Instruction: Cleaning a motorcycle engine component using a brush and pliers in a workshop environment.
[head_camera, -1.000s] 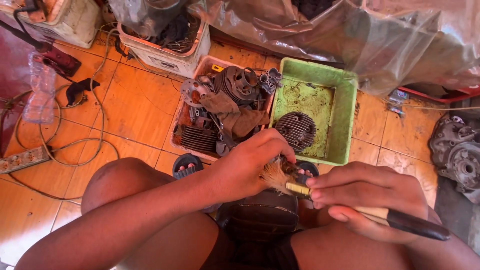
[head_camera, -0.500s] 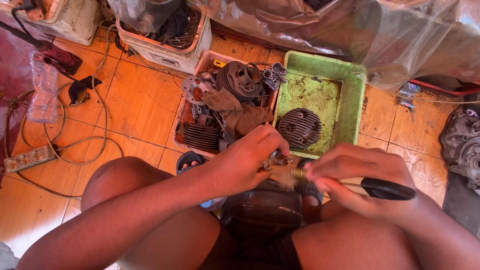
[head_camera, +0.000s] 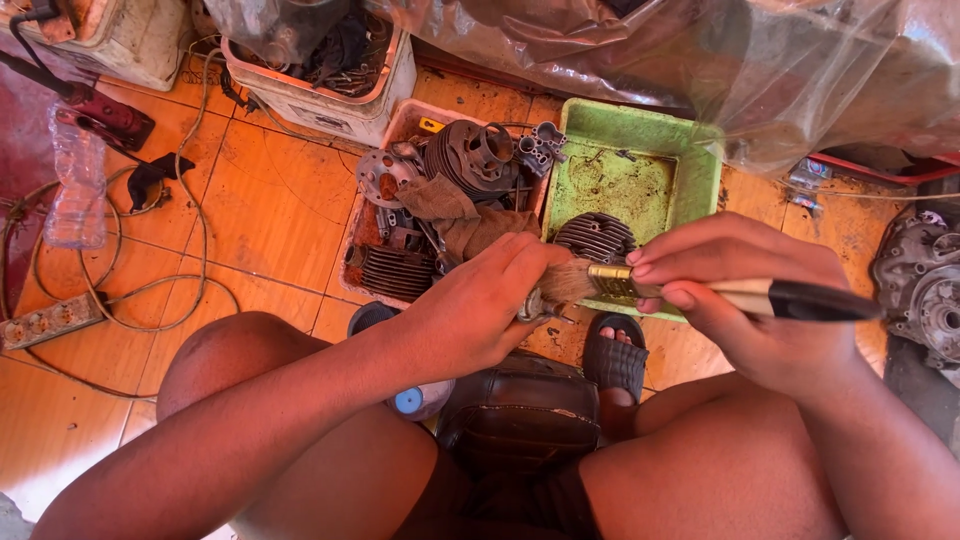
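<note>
1. The small part (head_camera: 540, 305) sits in our left hand (head_camera: 480, 305), gripped tight in front of our knees and mostly hidden by the fingers; only a metal edge shows, so we cannot tell what it is.
2. The brush (head_camera: 700, 292) lies across it. Our right hand (head_camera: 750, 300) is clamped on its pale ferrule and handle, the black end sticking out to the right, and the bristles meet the part at our left fingertips.
3. We judge the step in hand to be brushing dirt off the part, with the hands close together over the tray's near edge.
4. The next stroke calls for a steady left grip and probably a turn of the part to bring a fresh face to the bristles.
5. Just beyond the hands is the green tray (head_camera: 705, 160), stained dark inside, with a finned cylinder (head_camera: 595, 237) in its near corner.
6. Left of it a pink crate (head_camera: 405, 125) holds more finned engine parts and a rag (head_camera: 450, 210).
7. Below our hands a dark seat (head_camera: 520, 410) stands between our legs, with a sandalled foot (head_camera: 615, 360) beside it on the orange tiles.
8. Far left lie a cable (head_camera: 190, 240), a power strip (head_camera: 45, 320) and a clear bottle (head_camera: 75, 190).
</note>
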